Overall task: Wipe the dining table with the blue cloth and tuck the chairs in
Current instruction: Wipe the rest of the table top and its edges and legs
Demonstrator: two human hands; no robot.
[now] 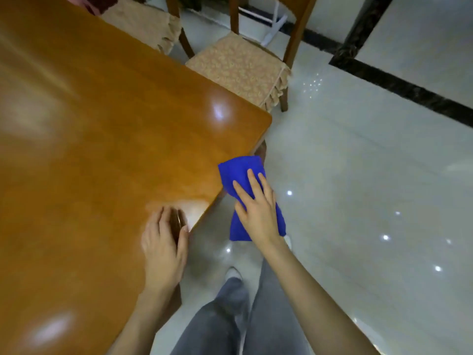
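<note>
The blue cloth (239, 172) is hanging off the dining table (102, 124), just beside its near edge and close to the corner, over the floor and touching no part of the top. The right hand (258, 213) is holding it with fingers (252, 181) lying straight and slightly spread across its upper face; the thumb is hiding beneath, so the grip is judged a pinch through the fabric rather than seen as one. The cloth is drooping at both ends and looking soft, light and limp. It is likely to bunch if taken by a corner, so a flat palm over its middle is advised for wiping. The left hand (162, 247) is resting on the table top near the edge, fingers together and holding nothing. The top is showing as glossy varnished wood throwing back lamp glare. It is likely smooth enough for the cloth to slide freely. One cushioned chair (240, 70) is standing at the far side, pulled out from the table, and a second chair (143, 24) is sitting with its cushion partly under the top. The floor (358, 175) is shining pale tile with a dark border strip (409, 90), and may be slippery underfoot.
</note>
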